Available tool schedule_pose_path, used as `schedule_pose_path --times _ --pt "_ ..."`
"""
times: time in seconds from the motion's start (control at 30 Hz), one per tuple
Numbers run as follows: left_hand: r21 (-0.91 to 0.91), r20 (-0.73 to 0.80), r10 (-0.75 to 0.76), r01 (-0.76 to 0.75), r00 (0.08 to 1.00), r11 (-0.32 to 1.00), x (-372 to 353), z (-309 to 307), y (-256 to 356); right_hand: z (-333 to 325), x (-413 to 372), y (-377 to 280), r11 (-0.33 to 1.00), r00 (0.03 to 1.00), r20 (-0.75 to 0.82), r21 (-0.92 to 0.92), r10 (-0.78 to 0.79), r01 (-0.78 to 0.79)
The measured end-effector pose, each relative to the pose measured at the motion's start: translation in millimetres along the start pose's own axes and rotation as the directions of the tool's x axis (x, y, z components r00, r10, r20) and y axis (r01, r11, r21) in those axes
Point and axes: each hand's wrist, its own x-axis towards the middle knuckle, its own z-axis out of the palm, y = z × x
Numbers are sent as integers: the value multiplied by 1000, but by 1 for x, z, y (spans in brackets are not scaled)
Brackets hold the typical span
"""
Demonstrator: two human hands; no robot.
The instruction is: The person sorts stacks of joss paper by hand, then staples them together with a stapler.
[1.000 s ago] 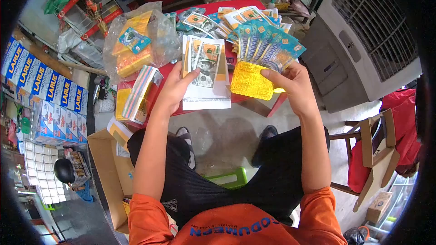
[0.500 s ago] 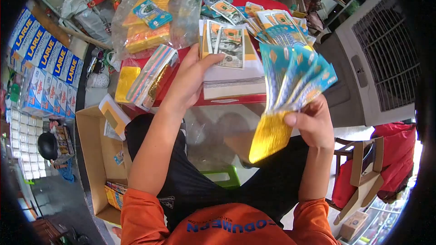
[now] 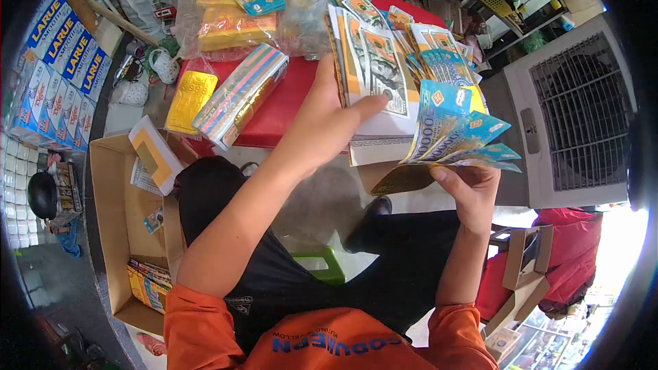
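My left hand (image 3: 336, 120) is closed round the left edge of a stack of papers (image 3: 377, 72), its thumb lying on a printed note on top. Blue printed notes (image 3: 445, 127) are fanned out in my right hand (image 3: 469, 188), pinched at their lower end with the thumb in front. A gold sheet (image 3: 401, 179) sticks out to the left below the fan, seen nearly edge-on. Beneath the held stack lies a thicker white stack (image 3: 373, 152) at the table's front edge. More blue and orange notes (image 3: 442, 55) lie behind the fan.
On the red table (image 3: 295, 99) are a striped bundle (image 3: 241, 96), a gold pack (image 3: 192, 101) and a clear plastic bag (image 3: 301, 20) with yellow packs. An open cardboard box (image 3: 110, 233) stands at the left. At the right is a grey air cooler (image 3: 548, 123). A green stool (image 3: 332, 267) shows between the legs.
My left hand has moved right and now grips a stack lifted at its left edge. The fan in my right hand has tilted flatter, so less of the gold sheet shows. The view has shifted.
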Motion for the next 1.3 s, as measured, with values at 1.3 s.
schedule_pose_path --times 1.3 --pt "-432 221 -405 462 887 775 -10 -7 1 15 12 -18 555 816 274 -620 -509 554"
